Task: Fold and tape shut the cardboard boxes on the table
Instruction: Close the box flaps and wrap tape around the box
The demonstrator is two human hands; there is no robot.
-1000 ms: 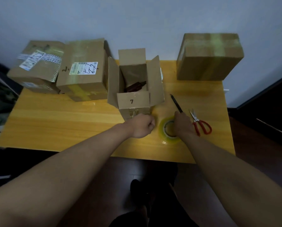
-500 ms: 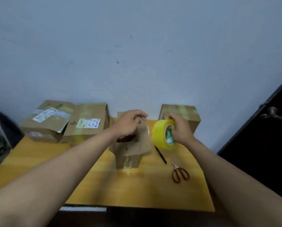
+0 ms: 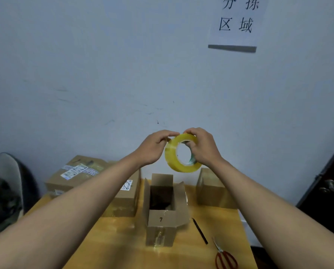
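A: Hard to read what's inside the open box [image 3: 163, 206] — just something dark down in there. Left-hand boxes [image 3: 80, 175] half hidden behind the forearm, taped box [image 3: 211, 189] on the right partly blocked too. Red scissors [image 3: 225, 259] cut off at the bottom edge.

B: Same here. Open box standing upright mid-tabletop [image 3: 108, 241], all four flaps up, "7" written on the near flap, strip of clear tape on the front face. Black pen [image 3: 200, 231] lying just right of it.

A: And the tape roll [image 3: 182, 152]? Yellowish, see-through, held up in the air above the open box, hole facing the camera.

B: Yep. Right hand [image 3: 203, 146] curled round the right side, thumb hooked through the core. Left hand [image 3: 152, 147] pinching at the top-left rim with bent fingers [image 3: 167, 135] — looks like picking at the tape end, but can't make out a loose end for sure.
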